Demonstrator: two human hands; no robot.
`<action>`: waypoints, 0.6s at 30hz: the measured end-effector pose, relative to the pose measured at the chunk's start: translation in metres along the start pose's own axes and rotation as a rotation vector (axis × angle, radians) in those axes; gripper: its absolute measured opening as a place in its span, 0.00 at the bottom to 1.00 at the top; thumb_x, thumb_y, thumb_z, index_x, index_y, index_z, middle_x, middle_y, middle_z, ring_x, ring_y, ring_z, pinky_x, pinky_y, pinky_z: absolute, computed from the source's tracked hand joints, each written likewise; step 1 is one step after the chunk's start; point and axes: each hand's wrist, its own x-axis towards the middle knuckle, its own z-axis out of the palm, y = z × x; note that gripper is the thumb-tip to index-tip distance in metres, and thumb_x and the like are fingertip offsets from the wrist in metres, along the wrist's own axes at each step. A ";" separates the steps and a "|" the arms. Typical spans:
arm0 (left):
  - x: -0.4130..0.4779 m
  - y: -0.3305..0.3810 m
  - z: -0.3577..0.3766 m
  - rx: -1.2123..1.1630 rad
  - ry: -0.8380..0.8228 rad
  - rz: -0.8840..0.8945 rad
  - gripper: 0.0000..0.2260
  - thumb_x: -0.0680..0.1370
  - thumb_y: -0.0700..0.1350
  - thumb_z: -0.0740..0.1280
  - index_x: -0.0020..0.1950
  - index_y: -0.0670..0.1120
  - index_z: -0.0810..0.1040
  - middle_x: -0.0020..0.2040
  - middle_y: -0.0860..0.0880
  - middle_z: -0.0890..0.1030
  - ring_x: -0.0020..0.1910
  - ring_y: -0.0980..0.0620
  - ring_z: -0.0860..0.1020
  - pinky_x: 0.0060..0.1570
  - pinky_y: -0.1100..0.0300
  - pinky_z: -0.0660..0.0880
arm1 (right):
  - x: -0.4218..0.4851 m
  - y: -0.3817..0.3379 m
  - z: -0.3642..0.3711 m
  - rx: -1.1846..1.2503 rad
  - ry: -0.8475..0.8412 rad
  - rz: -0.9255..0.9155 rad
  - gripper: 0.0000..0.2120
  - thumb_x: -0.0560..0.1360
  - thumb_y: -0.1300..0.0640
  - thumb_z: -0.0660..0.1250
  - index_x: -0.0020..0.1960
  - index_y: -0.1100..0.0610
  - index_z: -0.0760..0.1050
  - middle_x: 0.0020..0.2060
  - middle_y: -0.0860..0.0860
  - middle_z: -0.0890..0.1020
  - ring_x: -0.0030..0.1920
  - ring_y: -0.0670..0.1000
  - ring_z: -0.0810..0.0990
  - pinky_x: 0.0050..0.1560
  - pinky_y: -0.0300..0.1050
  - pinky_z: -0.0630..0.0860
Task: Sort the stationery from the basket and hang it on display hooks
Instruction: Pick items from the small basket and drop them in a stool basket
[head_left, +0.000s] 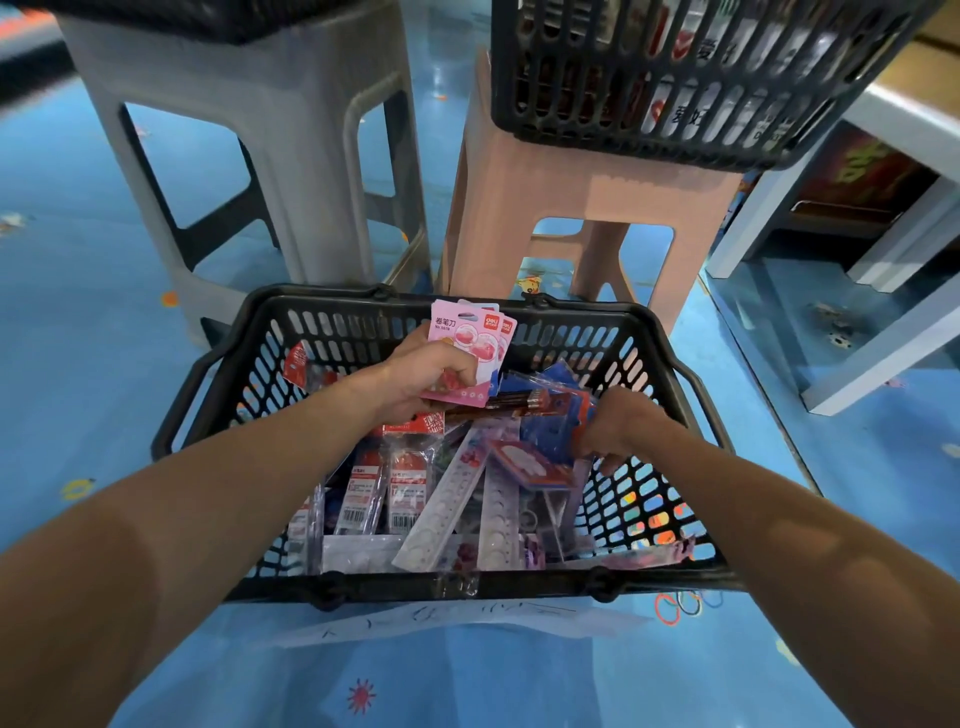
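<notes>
A black plastic basket (218, 364) sits on the blue floor, full of packaged stationery: red-labelled packs (410, 478), pale rulers (441, 514) and blue packs (550, 431). My left hand (431, 379) grips a small stack of pink pencil-sharpener cards (467, 338), held upright above the basket's far side. My right hand (618, 426) reaches into the right side of the basket, fingers curled down among the blue packs and a red-edged card (530, 462). Whether it grips one is hidden. No display hooks are in sight.
A grey stool (270, 130) and a pink stool (519, 208) stand just beyond the basket. A second black basket (675, 88) of goods rests on the pink stool. A white shelf frame (883, 322) is at the right. Coloured rubber bands (685, 605) lie on the floor.
</notes>
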 end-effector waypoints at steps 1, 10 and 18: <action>-0.001 0.001 0.001 -0.003 -0.004 0.002 0.24 0.57 0.33 0.69 0.52 0.42 0.76 0.37 0.47 0.84 0.42 0.44 0.84 0.44 0.52 0.80 | -0.001 -0.002 -0.006 -0.041 0.083 0.000 0.05 0.71 0.57 0.74 0.43 0.59 0.82 0.31 0.49 0.85 0.32 0.47 0.85 0.35 0.40 0.79; -0.008 0.011 -0.001 -0.038 -0.031 0.041 0.25 0.59 0.31 0.69 0.56 0.39 0.79 0.45 0.40 0.84 0.46 0.39 0.83 0.51 0.45 0.78 | -0.024 -0.008 -0.034 0.599 0.261 -0.322 0.11 0.74 0.74 0.64 0.42 0.60 0.78 0.42 0.58 0.80 0.37 0.53 0.78 0.34 0.38 0.75; -0.021 0.020 -0.012 -0.020 -0.013 0.016 0.25 0.59 0.33 0.70 0.55 0.43 0.78 0.43 0.42 0.83 0.42 0.42 0.82 0.41 0.54 0.79 | -0.025 -0.010 -0.031 0.501 0.185 -0.264 0.10 0.77 0.71 0.58 0.48 0.62 0.77 0.44 0.57 0.81 0.42 0.54 0.81 0.39 0.47 0.81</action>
